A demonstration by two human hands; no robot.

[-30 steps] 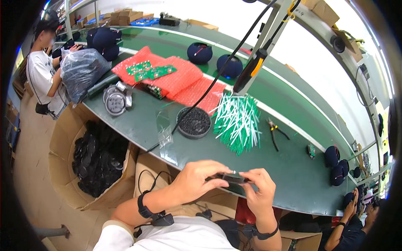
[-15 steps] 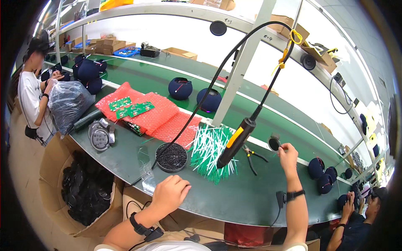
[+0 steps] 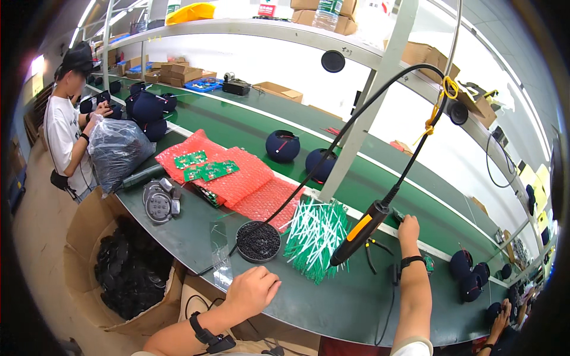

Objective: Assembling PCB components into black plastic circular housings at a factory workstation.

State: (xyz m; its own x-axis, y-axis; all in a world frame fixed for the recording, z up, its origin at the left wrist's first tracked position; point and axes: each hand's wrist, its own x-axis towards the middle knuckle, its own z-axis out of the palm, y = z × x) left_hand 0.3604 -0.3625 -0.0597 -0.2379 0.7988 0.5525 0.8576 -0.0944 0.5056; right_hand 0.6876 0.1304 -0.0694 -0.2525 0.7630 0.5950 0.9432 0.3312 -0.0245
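Note:
My right hand (image 3: 408, 231) reaches out over the bench, fingertips pinched at a small dark round piece (image 3: 398, 216) seen nearly edge-on; the fingers partly hide it. My left hand (image 3: 255, 289) hangs curled at the bench's near edge, with no object visible in it. Just beyond it stands a round dish of small black screws (image 3: 259, 241). Between the hands lies a pile of white-and-green sticks (image 3: 317, 237). A black-and-yellow electric screwdriver (image 3: 360, 232) hangs over the pile's right side. Pliers (image 3: 370, 256) with black-and-yellow handles lie close to my right hand.
Green circuit boards (image 3: 211, 171) rest on red bubble wrap (image 3: 261, 193). Grey moulded parts (image 3: 160, 202) lie further left. A carton (image 3: 83, 261) of black pieces stands below the bench. Dark blue round housings (image 3: 282, 146) sit on the green belt. Co-workers (image 3: 65, 127) are at both sides.
The view has shifted, so the bench appears lower and further right. Against the bench, my right hand has moved left and slightly away; the dark round piece has turned nearly edge-on. My left hand stays curled.

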